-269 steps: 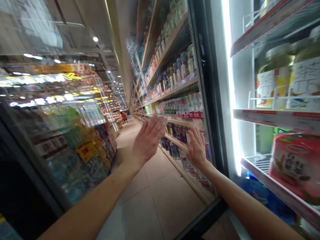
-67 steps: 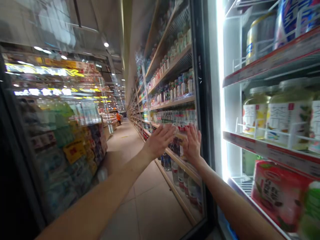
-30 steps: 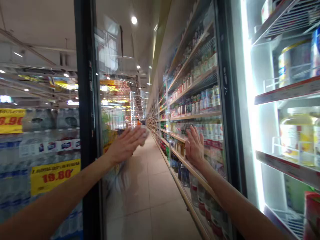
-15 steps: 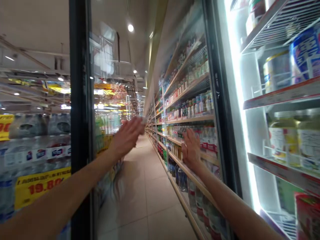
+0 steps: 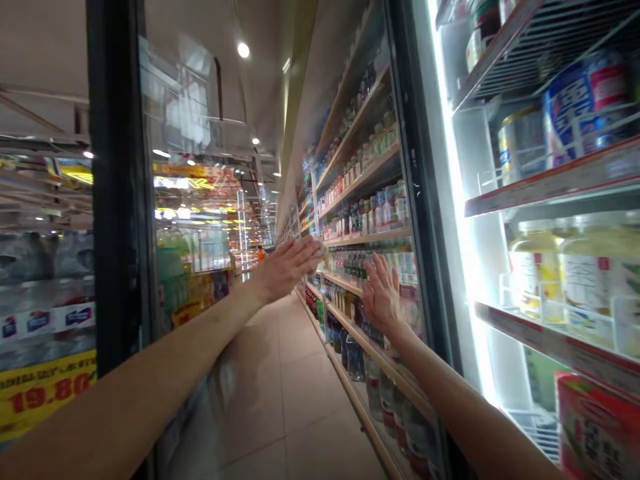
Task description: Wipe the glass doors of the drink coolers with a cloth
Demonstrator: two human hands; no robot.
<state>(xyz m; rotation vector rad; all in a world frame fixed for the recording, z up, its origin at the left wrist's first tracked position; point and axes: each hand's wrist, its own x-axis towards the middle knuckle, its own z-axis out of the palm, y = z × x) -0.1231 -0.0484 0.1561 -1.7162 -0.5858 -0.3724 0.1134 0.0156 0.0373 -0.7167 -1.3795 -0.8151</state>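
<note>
A glass cooler door with a dark frame (image 5: 117, 200) stands open in front of me. My left hand (image 5: 293, 268) is flat against or close to the glass near the middle, fingers stretched out together and pointing right. A small pale patch shows at its fingertips, too blurred to make out. To its right, my right hand (image 5: 381, 293) is raised with fingers spread and palm towards the glass, near the door's right frame (image 5: 423, 180). Whether either palm touches the glass I cannot tell.
On the right is the lit cooler, its wire shelves (image 5: 555, 203) holding bottles of yellow drink (image 5: 535, 267), a blue package (image 5: 570, 113) and a red box (image 5: 597, 420). At left stand packed water bottles (image 5: 45, 313) with a yellow price sign (image 5: 47, 390). Bottle shelves and floor show in the glass.
My left hand has moved right across the glass, closer to my right hand. The right hand stays nearly in place in view. Door frame and cooler have shifted left in view.
</note>
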